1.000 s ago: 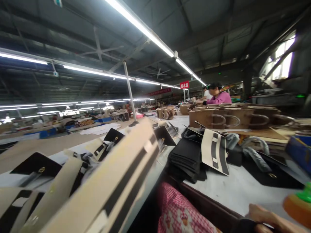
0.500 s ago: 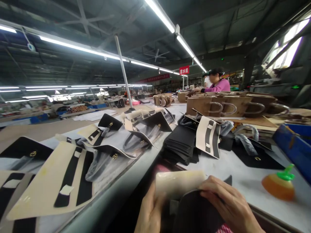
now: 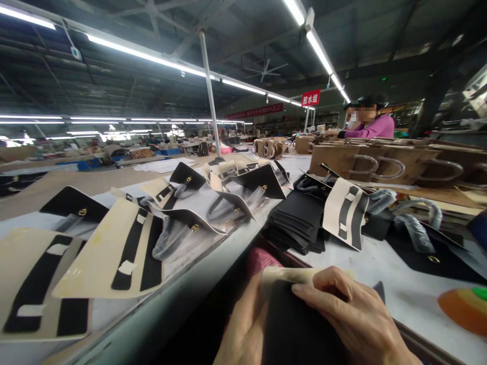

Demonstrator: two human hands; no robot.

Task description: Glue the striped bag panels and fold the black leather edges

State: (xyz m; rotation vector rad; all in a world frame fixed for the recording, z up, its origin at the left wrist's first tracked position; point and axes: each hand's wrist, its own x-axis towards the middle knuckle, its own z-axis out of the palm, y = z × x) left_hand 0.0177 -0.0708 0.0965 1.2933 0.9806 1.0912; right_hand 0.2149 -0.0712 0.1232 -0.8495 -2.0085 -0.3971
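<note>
At the bottom of the view, my left hand (image 3: 243,329) and my right hand (image 3: 353,314) both hold a black bag panel (image 3: 292,329) with a cream backing folded over its top edge. My right hand's fingers press flat on the black face, and my left hand grips the left side. Just beyond them lies a stack of black pieces (image 3: 294,220) with a cream panel with black strips (image 3: 346,213) leaning beside it.
Several cream-and-black panels (image 3: 114,253) and black flaps with gold studs (image 3: 262,182) lie along the left table. An orange glue bottle (image 3: 466,306) sits at the right. Brown bags with handles (image 3: 380,162) are lined up behind. A person in purple (image 3: 371,124) works farther back.
The cream panel that filled the left foreground now lies on the left table. Both my hands have come up holding the black panel. The view has tilted down and shifted slightly.
</note>
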